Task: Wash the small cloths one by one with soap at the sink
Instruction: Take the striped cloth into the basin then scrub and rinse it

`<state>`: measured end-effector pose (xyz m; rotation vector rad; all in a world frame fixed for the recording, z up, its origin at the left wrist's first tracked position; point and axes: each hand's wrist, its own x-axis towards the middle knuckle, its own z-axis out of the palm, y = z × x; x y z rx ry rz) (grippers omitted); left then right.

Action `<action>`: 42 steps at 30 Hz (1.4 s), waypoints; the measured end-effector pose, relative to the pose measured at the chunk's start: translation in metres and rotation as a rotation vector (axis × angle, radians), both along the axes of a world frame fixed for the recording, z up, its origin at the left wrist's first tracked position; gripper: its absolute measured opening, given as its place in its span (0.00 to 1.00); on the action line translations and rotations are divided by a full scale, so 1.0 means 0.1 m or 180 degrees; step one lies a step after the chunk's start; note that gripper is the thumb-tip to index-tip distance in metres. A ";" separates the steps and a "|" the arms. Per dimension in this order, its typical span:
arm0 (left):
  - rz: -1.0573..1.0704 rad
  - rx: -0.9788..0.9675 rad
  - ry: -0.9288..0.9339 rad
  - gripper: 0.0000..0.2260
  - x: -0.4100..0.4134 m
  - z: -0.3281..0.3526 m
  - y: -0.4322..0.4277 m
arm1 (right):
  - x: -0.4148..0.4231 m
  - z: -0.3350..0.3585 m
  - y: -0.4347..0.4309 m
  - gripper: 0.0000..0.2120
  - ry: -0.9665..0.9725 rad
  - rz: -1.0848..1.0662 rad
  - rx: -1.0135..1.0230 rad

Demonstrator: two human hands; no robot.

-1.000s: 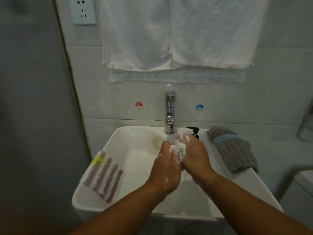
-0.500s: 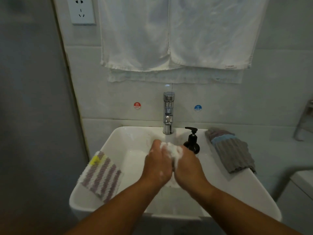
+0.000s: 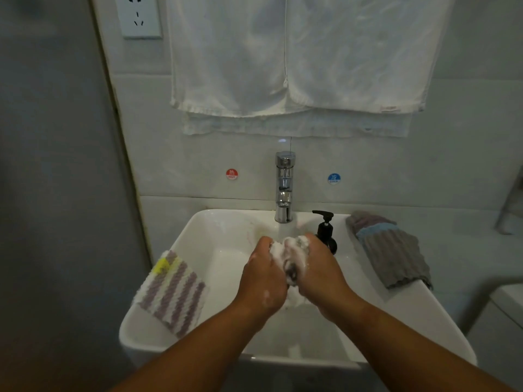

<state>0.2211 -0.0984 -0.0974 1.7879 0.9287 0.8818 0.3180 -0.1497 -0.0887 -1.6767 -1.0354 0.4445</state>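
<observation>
Over the white sink (image 3: pixel 215 241), both hands grip one small soapy cloth (image 3: pixel 288 254), bunched and covered in white foam, just below the chrome tap (image 3: pixel 284 188). My left hand (image 3: pixel 264 278) holds its left side and my right hand (image 3: pixel 318 274) its right side, knuckles facing each other. A striped white-and-purple cloth with a yellow corner (image 3: pixel 172 290) lies over the sink's left rim. A grey cloth with blue and mauve bands (image 3: pixel 392 250) lies on the right rim. A black soap pump bottle (image 3: pixel 325 230) stands behind my right hand.
White towels (image 3: pixel 297 60) hang on the tiled wall above the tap. Red hot (image 3: pixel 231 174) and blue cold (image 3: pixel 334 178) stickers flank the tap. A wall socket (image 3: pixel 138 15) is at the upper left. A grey wall closes the left side.
My hands have kept rubbing the foamy cloth, shifting slightly back and forth under the tap. The pump bottle, hidden a second ago, is now in view behind my right hand.
</observation>
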 end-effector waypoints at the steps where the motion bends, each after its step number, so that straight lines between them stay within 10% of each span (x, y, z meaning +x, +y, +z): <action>1: -0.0111 -0.0062 -0.0136 0.06 0.01 0.01 -0.02 | 0.07 -0.01 0.03 0.06 -0.0105 -0.0221 0.0002; 7: 0.0326 -0.0133 -0.0495 0.08 0.04 0.15 0.07 | -0.10 -0.06 -0.05 0.06 -0.1374 -0.0018 -0.0281; 13: -0.0077 -0.0042 -0.0193 0.04 0.07 0.06 -0.14 | 0.10 -0.03 0.12 0.06 -0.0736 -0.0726 0.0057; 18: 0.0410 0.0304 -0.0201 0.06 0.06 0.14 0.03 | -0.04 -0.13 -0.03 0.09 -0.1789 0.0078 -0.0456; 23: 0.0018 0.0255 0.0249 0.05 0.04 0.06 -0.06 | 0.05 -0.05 0.04 0.05 -0.0977 -0.0516 0.0220; 28: 0.0054 0.0309 0.0114 0.06 0.05 0.08 -0.03 | 0.14 -0.14 0.05 0.07 -0.1448 -0.0141 -0.0771; 42: 0.0330 0.0388 0.0047 0.08 0.01 0.21 -0.01 | 0.00 -0.17 -0.02 0.07 -0.1691 0.0062 -0.0419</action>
